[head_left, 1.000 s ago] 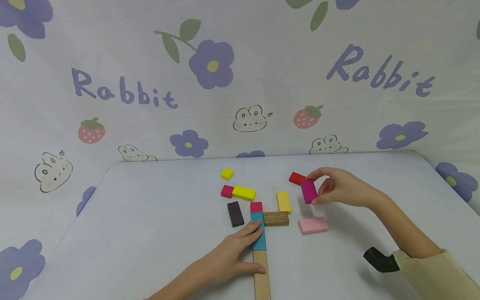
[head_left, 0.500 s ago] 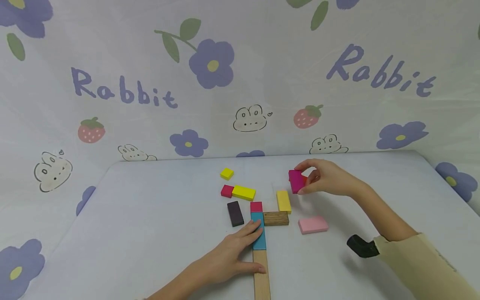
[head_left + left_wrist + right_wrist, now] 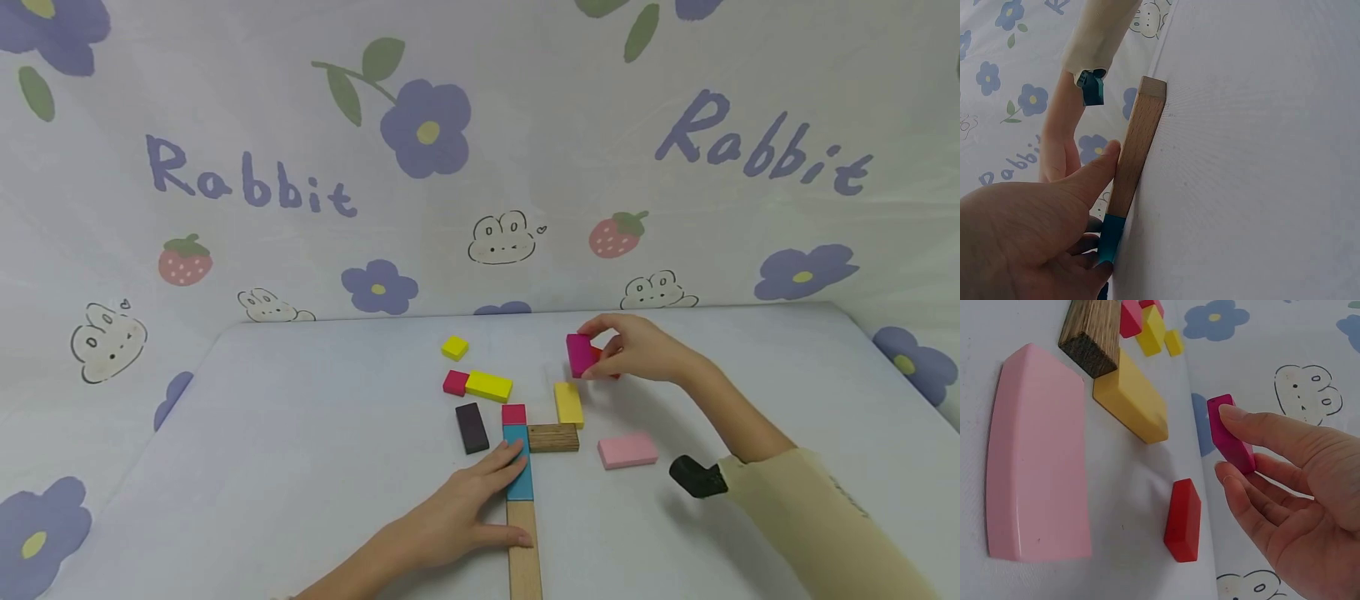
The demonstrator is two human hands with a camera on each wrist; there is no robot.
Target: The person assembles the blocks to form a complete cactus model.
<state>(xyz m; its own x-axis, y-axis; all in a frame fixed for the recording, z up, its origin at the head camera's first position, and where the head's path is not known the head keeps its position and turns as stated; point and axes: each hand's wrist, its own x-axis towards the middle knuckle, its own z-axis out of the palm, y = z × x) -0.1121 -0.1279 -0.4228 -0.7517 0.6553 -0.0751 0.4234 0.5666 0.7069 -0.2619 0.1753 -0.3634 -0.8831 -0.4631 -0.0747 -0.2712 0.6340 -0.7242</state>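
My right hand (image 3: pixel 637 350) pinches a magenta block (image 3: pixel 579 356) between thumb and fingertips, held up over the far part of the table. In the right wrist view a red block (image 3: pixel 1183 522) lies on the table near the held block; the head view shows it partly hidden behind my fingers. My left hand (image 3: pixel 457 512) lies with extended fingers on a blue block (image 3: pixel 521 485) and its thumb on a long light-wood block (image 3: pixel 523 567). These two stand end to end, with a pinkish-red block (image 3: pixel 513 414) at the far end. A brown grained block (image 3: pixel 553 437) adjoins the blue one on the right.
A pale yellow block (image 3: pixel 568 406) meets the brown block's far side. Right of these lies a pink block (image 3: pixel 627 451). Left are a black block (image 3: pixel 472 428), a crimson block (image 3: pixel 455 382) against a yellow block (image 3: pixel 489 386), and a small yellow block (image 3: pixel 454 347). A printed cloth rises behind.
My right hand has carried the magenta block leftward and slightly farther away, passing in front of the red block. My left hand has stayed in place.
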